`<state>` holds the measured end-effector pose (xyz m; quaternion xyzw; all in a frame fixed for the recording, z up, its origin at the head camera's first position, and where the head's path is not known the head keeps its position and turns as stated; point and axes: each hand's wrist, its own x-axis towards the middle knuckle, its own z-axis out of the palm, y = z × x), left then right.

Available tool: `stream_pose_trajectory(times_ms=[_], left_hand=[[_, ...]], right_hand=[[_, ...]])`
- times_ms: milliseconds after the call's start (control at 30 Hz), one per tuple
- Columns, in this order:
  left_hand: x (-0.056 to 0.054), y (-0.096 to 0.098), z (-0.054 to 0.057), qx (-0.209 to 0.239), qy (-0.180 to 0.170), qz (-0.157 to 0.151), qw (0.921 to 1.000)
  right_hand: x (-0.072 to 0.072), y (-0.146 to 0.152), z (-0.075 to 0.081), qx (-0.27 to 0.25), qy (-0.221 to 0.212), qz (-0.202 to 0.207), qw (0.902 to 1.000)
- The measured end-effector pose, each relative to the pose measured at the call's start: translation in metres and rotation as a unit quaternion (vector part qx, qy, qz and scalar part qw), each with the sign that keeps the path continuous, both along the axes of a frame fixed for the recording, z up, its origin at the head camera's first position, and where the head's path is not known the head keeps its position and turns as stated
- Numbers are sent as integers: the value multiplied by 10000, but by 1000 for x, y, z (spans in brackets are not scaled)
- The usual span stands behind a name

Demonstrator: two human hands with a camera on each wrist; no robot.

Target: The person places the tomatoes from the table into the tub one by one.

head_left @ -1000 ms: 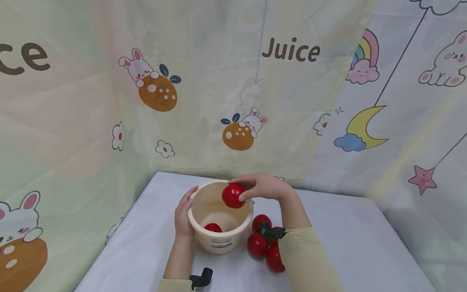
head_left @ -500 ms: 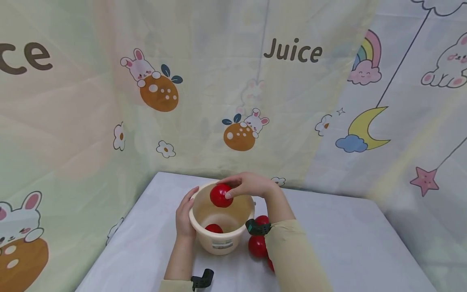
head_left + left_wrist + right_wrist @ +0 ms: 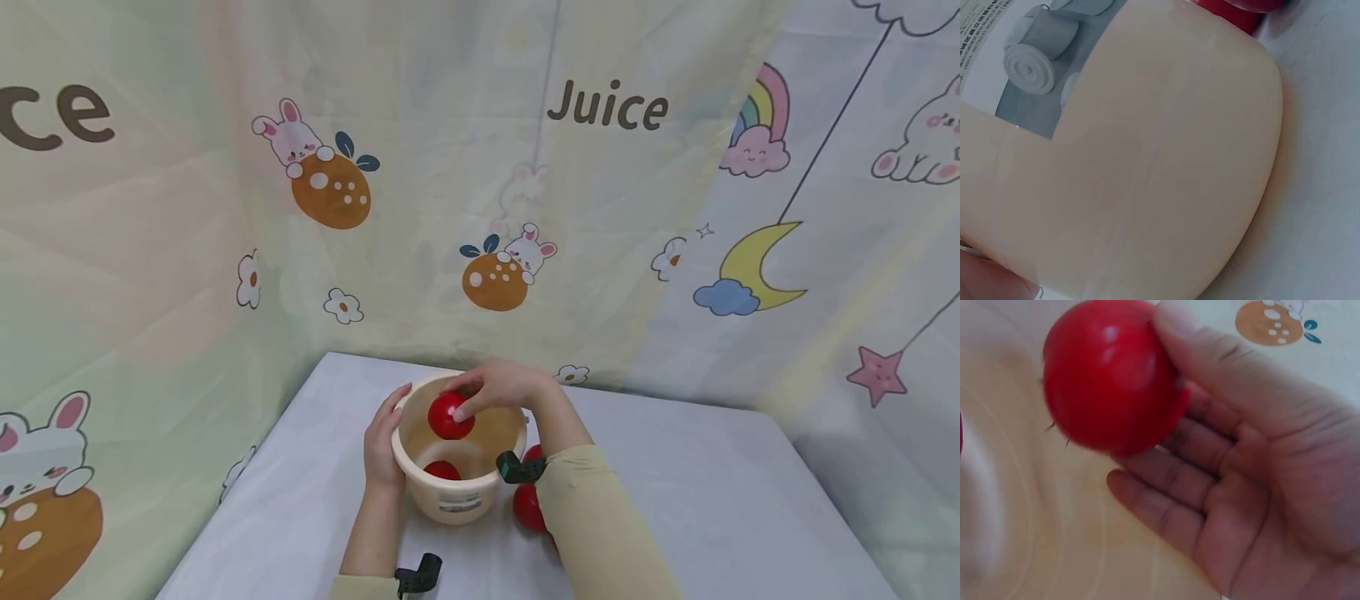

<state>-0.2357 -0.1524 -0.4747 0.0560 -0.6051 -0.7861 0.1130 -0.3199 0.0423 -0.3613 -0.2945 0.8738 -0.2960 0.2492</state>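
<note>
My right hand (image 3: pixel 498 390) pinches a red tomato (image 3: pixel 450 416) between thumb and fingers, inside the mouth of a cream plastic bucket (image 3: pixel 459 502). In the right wrist view the held tomato (image 3: pixel 1113 378) shows thin dark sepal tips on its far side. Another tomato (image 3: pixel 442 471) lies at the bottom of the bucket. At the bucket's left side, my left hand (image 3: pixel 384 446) grips the wall, its fingertips up at the rim. The left wrist view is filled by the bucket's outer wall (image 3: pixel 1166 156) and its label; only a bit of finger shows there.
Several more tomatoes (image 3: pixel 528 507) lie on the white tabletop (image 3: pixel 720 500) just right of the bucket, partly hidden by my right sleeve (image 3: pixel 600 517). A printed cloth curtain (image 3: pixel 420 275) hangs behind and along both sides of the table.
My right hand has carried its tomato left over the bucket, then lowered it slightly inside. The right forearm now covers more of the table tomatoes. My left hand stays on the bucket.
</note>
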Motion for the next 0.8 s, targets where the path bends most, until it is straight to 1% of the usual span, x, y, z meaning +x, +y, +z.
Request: stream_pose_trajectory(times_ms=[100, 300, 367, 467, 567, 667, 800], left_hand=[[0, -1, 0, -25, -7, -11, 10000], [2, 0, 0, -30, 0, 21, 10000], [2, 0, 0, -18, -5, -2, 10000], [2, 0, -2, -26, 25, -24, 10000], [1, 0, -3, -66, 87, -1, 9999], [0, -1, -4, -124, 115, 21, 9999], [-1, -2, -4, -99, 161, 38, 9998]], right_hand=[[1, -6, -4, 170, 25, 48, 9998], [7, -18, -17, 274, -683, 287, 9969], [9, -20, -21, 401, -747, 367, 9957], [10, -22, -24, 557, -779, 350, 9948], [10, -23, -25, 455, -943, 267, 9941], [9, -23, -26, 236, -1076, 243, 9936], [7, -22, -28, 110, -955, 364, 9947]])
